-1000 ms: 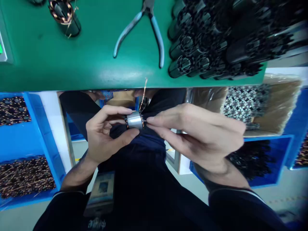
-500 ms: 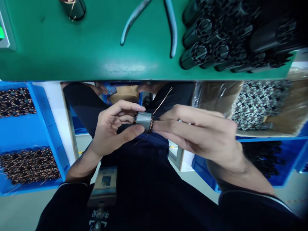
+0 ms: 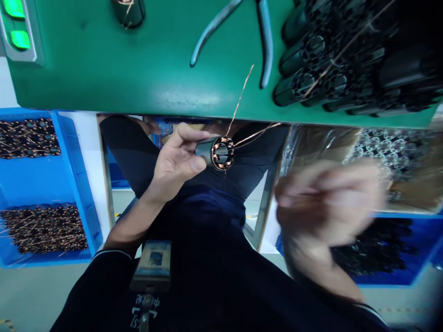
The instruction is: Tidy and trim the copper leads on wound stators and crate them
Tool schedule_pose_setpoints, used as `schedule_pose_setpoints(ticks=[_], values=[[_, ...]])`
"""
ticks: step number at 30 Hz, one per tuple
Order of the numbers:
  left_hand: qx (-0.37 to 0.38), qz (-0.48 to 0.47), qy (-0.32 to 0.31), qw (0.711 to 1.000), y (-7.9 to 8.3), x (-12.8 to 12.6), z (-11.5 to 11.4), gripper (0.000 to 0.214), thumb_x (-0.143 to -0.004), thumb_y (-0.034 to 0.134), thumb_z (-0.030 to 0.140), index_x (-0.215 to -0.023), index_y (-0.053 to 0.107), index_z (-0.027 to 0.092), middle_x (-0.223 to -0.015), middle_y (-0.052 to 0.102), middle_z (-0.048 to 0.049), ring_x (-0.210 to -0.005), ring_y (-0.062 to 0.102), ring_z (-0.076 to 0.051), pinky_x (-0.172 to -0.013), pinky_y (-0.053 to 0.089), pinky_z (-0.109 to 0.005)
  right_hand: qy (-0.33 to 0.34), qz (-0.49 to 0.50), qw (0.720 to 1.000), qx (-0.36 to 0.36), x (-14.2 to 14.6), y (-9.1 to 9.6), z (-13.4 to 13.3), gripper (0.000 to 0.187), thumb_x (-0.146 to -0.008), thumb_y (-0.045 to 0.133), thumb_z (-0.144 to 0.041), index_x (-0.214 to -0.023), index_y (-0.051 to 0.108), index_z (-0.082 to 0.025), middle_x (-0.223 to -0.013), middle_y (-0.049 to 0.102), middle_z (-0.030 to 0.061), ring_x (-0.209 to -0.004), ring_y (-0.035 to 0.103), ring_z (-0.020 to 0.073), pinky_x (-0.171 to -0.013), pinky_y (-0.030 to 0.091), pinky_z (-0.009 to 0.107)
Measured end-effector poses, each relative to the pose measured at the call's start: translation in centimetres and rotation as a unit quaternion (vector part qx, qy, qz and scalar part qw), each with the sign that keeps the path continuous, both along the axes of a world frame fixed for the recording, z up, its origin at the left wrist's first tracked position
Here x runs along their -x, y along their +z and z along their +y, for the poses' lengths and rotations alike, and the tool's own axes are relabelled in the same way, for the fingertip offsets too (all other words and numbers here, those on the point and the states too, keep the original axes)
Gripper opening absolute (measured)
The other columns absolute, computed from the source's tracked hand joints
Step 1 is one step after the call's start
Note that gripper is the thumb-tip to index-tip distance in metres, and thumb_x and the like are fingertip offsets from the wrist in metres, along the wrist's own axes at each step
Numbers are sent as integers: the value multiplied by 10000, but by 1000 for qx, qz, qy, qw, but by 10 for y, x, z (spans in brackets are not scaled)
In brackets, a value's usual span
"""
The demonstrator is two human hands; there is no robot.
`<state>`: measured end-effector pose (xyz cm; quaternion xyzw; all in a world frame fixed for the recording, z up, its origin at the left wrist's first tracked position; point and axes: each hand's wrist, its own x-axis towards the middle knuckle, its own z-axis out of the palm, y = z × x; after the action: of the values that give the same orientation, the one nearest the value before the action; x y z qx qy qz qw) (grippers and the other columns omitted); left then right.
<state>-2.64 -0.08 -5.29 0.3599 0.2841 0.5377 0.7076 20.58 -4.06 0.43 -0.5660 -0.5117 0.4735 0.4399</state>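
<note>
Far left, blue plastic bins [image 3: 74, 184] hold copper-wound stators [image 3: 43, 230]. Upper left on the green table [image 3: 86, 78] is a signal lamp [image 3: 20, 27] w/ two lit green lights, and nearer center a dark wound core [image 3: 128, 13] is cut off by the top edge.

Mid-frame, L hand [image 3: 175, 159] holds a wound stator [image 3: 221, 153] over the person's lap, just below the table edge, end face toward the camera. L grip is closed: fingers and thumb wrap the outer metal shell. Two copper leads [image 3: 240, 99] run from the windings, one up over the table, one to the right.

Stator looks light and stiff, but the shell may be slippery; best hold is on the bare shell, off the windings. Leads look thin, easily bent, and may snag.

Right of it: blue-handled pliers [image 3: 266, 41] on the table, black stator cores [image 3: 304, 85] stacked upper right. R hand [image 3: 325, 203] is blurred, well apart from the stator; R grip state can't be told. Far right, a cardboard box [image 3: 408, 184] of punched metal laminations [image 3: 380, 152], and a blue bin [image 3: 380, 279] of dark parts below.
</note>
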Motion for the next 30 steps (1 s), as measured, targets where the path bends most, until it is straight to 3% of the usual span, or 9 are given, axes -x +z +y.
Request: schedule_pose_setpoints(ticks=[5, 8, 10, 13, 15, 18, 22, 27, 30], values=[[-3, -14, -65, 998, -10, -13, 5, 465, -1012, 863, 640, -1276, 728, 281, -1332, 815, -66, -1205, 834, -240, -1036, 705, -367, 65, 287, 943, 157, 37, 3, 7, 667, -961, 853, -773, -1405, 625, -330, -1172, 875, 31, -921, 889, 237, -785, 779, 372], [-36, 21, -91, 995, -8, -9, 9, 415, -1072, 798, 620, -1334, 739, 303, -1375, 812, -60, -1239, 821, -227, -1012, 701, -337, 54, 321, 929, 179, 44, 9, 19, 620, -956, 945, -591, -1438, 625, -368, -1173, 874, -17, -966, 897, 207, -854, 794, 360], [-119, 94, -27, 988, 0, -2, 14, 445, -1036, 873, 584, -1382, 764, 324, -1399, 801, -48, -1299, 791, -226, -1074, 678, -352, 35, 304, 938, 163, 44, 10, 22, 538, -980, 951, -497, -1415, 659, -375, -1138, 877, -29, -1002, 901, 202, -932, 794, 372], [-287, 242, 106, 921, 18, 6, 21, 619, -837, 1072, 564, -1364, 830, 348, -1357, 829, 2, -1298, 756, -225, -1225, 598, -407, 14, 260, 959, 111, 41, 4, 20, 483, -1010, 937, -402, -1421, 684, -385, -1149, 881, -26, -1037, 903, 208, -1065, 766, 406], [-321, 299, 125, 890, 32, 5, 20, 436, -872, 1055, 532, -1238, 873, 381, -1218, 872, 56, -1195, 773, -208, -1228, 595, -434, 20, 224, 972, 73, 40, -4, 17, 486, -1023, 920, -378, -1446, 680, -382, -1203, 883, -10, -1081, 902, 223, -1084, 755, 405], [-198, 288, 166, 922, 47, -4, 13, 123, -1011, 945, 449, -994, 861, 360, -1004, 864, 78, -1018, 790, -172, -1113, 652, -420, 34, 186, 982, 7, 42, -12, 15, 535, -1019, 906, -408, -1489, 653, -365, -1251, 888, 35, -1094, 905, 274, -1040, 772, 446], [-9, 196, 236, 952, 44, -13, 6, 257, -1134, 782, 516, -1028, 741, 286, -895, 764, 57, -803, 715, -100, -801, 651, -269, 65, 187, 980, 11, 44, -5, 13, 520, -1052, 833, -449, -1523, 615, -418, -1239, 892, 27, -997, 908, 302, -894, 800, 499], [175, 125, 226, 950, 19, -2, -4, 417, -1004, 867, 619, -1083, 637, 280, -945, 654, 26, -787, 605, -91, -611, 561, -166, 87, 189, 977, 53, 35, 11, 12, 445, -1121, 750, -498, -1528, 615, -383, -1250, 877, 24, -963, 901, 223, -806, 772, 359], [180, 207, 153, 949, 20, 6, -20, 475, -1103, 610, 762, -1039, 607, 291, -975, 642, -5, -913, 672, -121, -664, 586, -199, 52, 125, 991, 3, 31, 13, 14, 471, -1099, 772, -511, -1530, 639, -377, -1208, 879, 42, -1031, 893, 265, -897, 782, 427]])
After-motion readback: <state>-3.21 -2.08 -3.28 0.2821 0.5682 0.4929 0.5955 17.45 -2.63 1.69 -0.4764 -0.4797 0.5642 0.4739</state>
